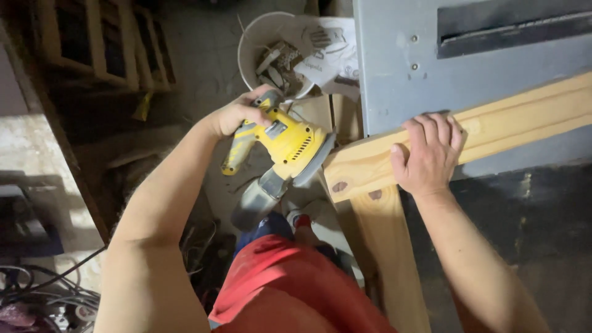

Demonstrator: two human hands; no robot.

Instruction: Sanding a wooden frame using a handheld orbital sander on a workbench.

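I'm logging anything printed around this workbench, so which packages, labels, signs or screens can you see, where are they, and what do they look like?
Printed paper sheet: draped beside the white bucket at top centre, white with dark line drawings.
Label on the yellow sander: small grey rectangle on its top, by the left hand.
No screens or signs.

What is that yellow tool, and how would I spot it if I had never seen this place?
Start at the grey table at the upper right, where a pale wooden plank lies under the right hand. Follow the plank down to its left end: there the left hand grips a power sander. It is the only bright yellow thing here, with a grey dust bag hanging below.
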